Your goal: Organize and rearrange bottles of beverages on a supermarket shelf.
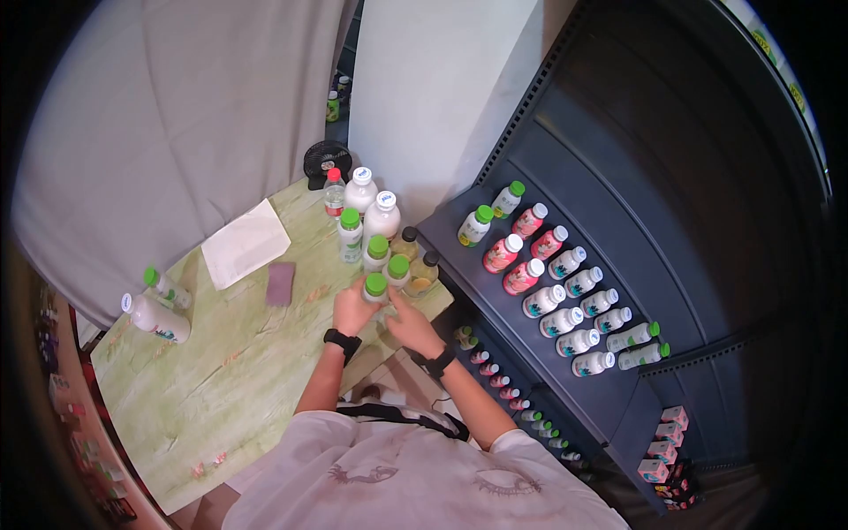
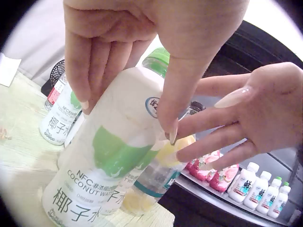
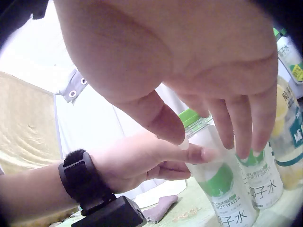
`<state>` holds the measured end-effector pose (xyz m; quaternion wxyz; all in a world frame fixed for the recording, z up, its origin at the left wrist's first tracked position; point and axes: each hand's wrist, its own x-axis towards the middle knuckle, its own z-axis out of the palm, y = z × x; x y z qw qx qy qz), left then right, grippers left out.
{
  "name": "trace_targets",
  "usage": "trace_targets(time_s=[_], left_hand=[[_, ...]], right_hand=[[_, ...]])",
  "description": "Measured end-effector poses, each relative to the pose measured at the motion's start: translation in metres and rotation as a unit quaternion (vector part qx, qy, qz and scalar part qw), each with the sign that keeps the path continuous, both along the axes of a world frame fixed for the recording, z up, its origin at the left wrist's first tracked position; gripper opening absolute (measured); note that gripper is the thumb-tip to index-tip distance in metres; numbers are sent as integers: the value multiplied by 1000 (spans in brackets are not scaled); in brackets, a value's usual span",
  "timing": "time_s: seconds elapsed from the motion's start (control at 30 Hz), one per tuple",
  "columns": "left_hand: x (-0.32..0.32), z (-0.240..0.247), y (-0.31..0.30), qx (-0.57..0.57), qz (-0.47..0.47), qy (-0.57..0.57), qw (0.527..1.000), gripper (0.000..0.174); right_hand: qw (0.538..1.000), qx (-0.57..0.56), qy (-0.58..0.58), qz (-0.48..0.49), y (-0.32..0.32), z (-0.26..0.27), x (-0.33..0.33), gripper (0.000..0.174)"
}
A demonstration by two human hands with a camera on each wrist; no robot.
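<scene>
Left hand (image 1: 353, 307): fingers (image 2: 78, 71) are grasping a coconut water bottle (image 2: 118, 146) standing on the counter (image 1: 221, 353)
Right hand (image 1: 411, 325): fingers (image 2: 208, 123) are hovering straight, released, just beside the bottle

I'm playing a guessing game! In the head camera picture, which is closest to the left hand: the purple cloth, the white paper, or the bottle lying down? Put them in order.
1. Purple cloth, just left of the left hand.
2. White paper, farther back on the left.
3. Lying bottle, far out left.
</scene>
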<state>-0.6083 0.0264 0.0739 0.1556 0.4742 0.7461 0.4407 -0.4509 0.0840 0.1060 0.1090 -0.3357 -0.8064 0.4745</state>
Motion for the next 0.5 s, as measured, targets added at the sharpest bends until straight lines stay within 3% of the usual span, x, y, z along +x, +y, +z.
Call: trace_targets(time_s=[0.1, 0.5], left_hand=[[-6, -1, 5, -44, -4, -46, 998, 71], [-20, -9, 15, -2, 23, -41, 999, 71]], right_hand=[[1000, 18, 3, 3, -2, -4, 2, 69], [1000, 12, 9, 16, 1, -15, 20, 67]])
